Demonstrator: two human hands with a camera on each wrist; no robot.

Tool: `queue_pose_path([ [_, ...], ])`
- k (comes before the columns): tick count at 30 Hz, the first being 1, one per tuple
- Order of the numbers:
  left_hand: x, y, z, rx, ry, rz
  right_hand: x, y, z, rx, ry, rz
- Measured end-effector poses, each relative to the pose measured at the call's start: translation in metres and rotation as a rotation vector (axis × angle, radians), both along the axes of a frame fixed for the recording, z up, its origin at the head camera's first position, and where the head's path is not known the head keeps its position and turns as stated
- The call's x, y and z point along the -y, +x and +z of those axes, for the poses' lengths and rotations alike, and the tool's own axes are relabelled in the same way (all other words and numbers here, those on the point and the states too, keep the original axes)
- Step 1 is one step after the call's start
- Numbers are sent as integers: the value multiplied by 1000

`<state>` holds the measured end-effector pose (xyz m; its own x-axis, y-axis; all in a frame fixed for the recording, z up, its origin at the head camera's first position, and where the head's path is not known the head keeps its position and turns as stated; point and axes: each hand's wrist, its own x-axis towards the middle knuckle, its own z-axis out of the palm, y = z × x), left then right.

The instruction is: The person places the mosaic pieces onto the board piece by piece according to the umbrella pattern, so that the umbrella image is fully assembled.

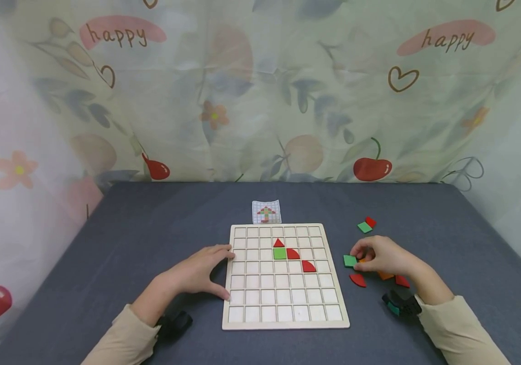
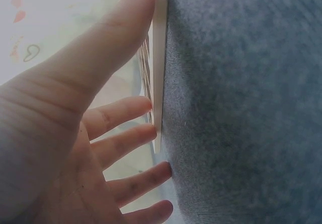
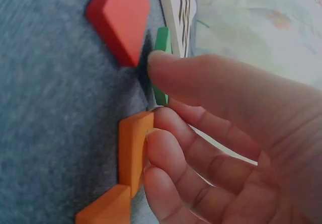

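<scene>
A pale wooden grid board (image 1: 252, 297) lies on the table. In its cells are a red triangle (image 1: 278, 243), a green square (image 1: 279, 253) and two red quarter-circles, one (image 1: 292, 254) beside the square, the other (image 1: 308, 266) lower right. My left hand (image 1: 193, 271) rests at the board's left edge, thumb and fingers spread; the left wrist view has the thumb (image 2: 100, 45) against the rim. Right of the board, my right hand (image 1: 385, 255) pinches a green square tile (image 3: 162, 40) between thumb and fingers, slightly off the cloth. Orange tiles (image 3: 135, 148) lie beneath its other fingers.
A small printed pattern card (image 1: 267, 212) lies behind the board. Near the right hand are loose red pieces (image 1: 358, 280), with another green tile (image 1: 365, 227) and a red piece (image 1: 370, 221) farther back. A patterned curtain (image 1: 260, 101) hangs behind the table.
</scene>
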<state>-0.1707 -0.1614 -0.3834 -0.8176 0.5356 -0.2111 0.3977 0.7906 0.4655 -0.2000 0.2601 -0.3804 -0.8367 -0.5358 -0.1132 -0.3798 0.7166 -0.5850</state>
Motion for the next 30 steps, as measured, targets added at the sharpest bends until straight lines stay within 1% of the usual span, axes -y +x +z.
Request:
queue_pose_path([
  [6,0,0,-2,-17,-1,-3,8,1,2,-17,7,-58],
  [13,0,-1,-3,-24,1,-4,19,2,4,-74,-4,-96],
  [16,0,-1,-3,-24,0,-4,23,3,4,-97,-22,-98],
  [23,0,0,-3,-31,2,-13,32,4,5,-120,-78,-79],
  [30,1,-1,-3,-26,4,-15,48,6,6,-141,-103,-72],
])
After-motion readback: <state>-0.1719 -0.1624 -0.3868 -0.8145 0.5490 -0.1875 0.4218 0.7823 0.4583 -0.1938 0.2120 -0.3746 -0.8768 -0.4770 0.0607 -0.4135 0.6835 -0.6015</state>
